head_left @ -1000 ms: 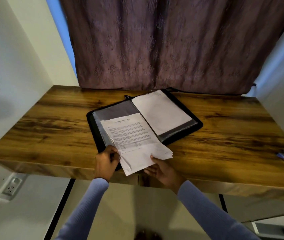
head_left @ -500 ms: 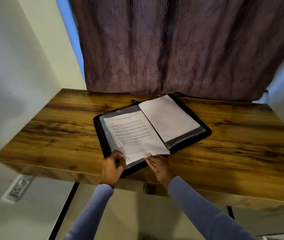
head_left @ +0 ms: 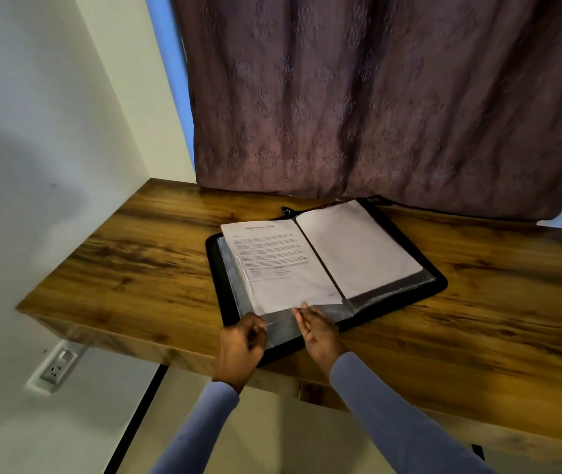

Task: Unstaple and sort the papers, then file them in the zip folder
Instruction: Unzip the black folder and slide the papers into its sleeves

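Observation:
A black zip folder (head_left: 440, 280) lies open on the wooden desk (head_left: 136, 261), with clear plastic sleeves inside. A printed paper (head_left: 272, 261) sits on the folder's left half, most of it inside the top sleeve (head_left: 283, 325). A blank white sheet (head_left: 358, 248) fills the right half. My left hand (head_left: 240, 347) pinches the near lower corner of the sleeve. My right hand (head_left: 317, 331) rests at the sleeve's near edge, fingertips touching the bottom edge of the printed paper.
A dark patterned curtain (head_left: 375, 104) hangs behind the desk. A white wall (head_left: 50, 131) closes the left side. A wall socket (head_left: 55, 366) sits below the desk's left corner. The desk's front edge runs just under my hands.
The printed paper has slid away from me, deeper into the left sleeve. My right hand has let go of its lower edge and now just touches it. The camera has tilted upward.

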### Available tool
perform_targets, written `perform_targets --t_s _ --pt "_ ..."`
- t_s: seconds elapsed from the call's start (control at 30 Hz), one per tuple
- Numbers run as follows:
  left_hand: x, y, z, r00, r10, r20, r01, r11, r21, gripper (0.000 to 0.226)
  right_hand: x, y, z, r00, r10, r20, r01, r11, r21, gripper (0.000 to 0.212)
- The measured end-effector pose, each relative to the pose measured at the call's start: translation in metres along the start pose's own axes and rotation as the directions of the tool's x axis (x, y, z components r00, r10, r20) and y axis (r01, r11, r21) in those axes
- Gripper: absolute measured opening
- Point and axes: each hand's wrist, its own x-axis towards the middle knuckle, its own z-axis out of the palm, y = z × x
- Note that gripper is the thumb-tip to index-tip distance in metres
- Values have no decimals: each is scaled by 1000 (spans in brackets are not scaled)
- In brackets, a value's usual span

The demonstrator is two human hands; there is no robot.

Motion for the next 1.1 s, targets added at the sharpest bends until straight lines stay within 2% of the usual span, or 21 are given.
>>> perform_targets --t_s 0.07,0.17,0.2,0.27,0.33,0.4,0.43,0.5,0.53,0.6,0.7,0.77,0.9,0.97,1.07,1.1 --pt "1 -2 -1 1000 -8 -3 8 1000 -5 12 2 1 2 1000 2 -14 -2 1000 -23 26" --pt "1 -2 -2 1000 -9 -9 9 1000 -25 17 1 -1 0 1000 20 -1 -20 994 -110 9" --pt "0 -1 -2 1000 -12 -10 12 999 -34 20 -2 -4 -3 999 36 21 -32 985 -168 10" --pt "0 -1 -2 1000 -24 -18 23 998 -59 22 -10 -14 -12 997 16 69 16 899 -438 14" --pt "1 -1 -3 999 -31 -21 28 995 -91 12 -17 -20 -26 973 -141 181 228 669 -707 5" --pt "5 4 -3 999 -27 -24 24 991 -129 3 -23 -28 -39 854 -371 364 488 335 -806 10" --pt "7 8 -5 999 -28 -28 24 989 -147 3 -27 -30 -41 772 -416 480 582 160 -797 15" --pt "12 19 -7 999 -14 -42 7 984 -176 5 -34 -32 -38 626 -344 700 701 -145 -698 44" --pt "17 26 -7 999 8 -51 -17 984 -177 4 -34 -32 -34 564 -298 771 733 -249 -632 57" --pt "28 42 -5 996 67 -58 -76 980 -182 9 -34 -30 -19 474 -291 831 757 -346 -554 61" --pt "45 67 0 984 172 -49 -178 960 -217 15 -29 -34 2 355 -421 834 750 -404 -523 32" --pt "56 80 5 974 224 -38 -226 942 -248 13 -24 -47 10 294 -511 808 749 -402 -527 26" --pt "73 97 22 970 240 -38 -237 902 -361 22 -15 -91 11 266 -641 720 748 -334 -573 14" --pt "78 100 34 976 215 -10 -202 900 -386 26 -7 -115 7 316 -740 594 738 -202 -644 10" --pt "88 94 63 975 209 72 -177 935 -306 17 8 -157 -8 472 -822 318 700 131 -702 17" --pt "92 91 76 974 195 115 -159 951 -266 14 13 -172 -17 509 -825 245 678 209 -705 19"
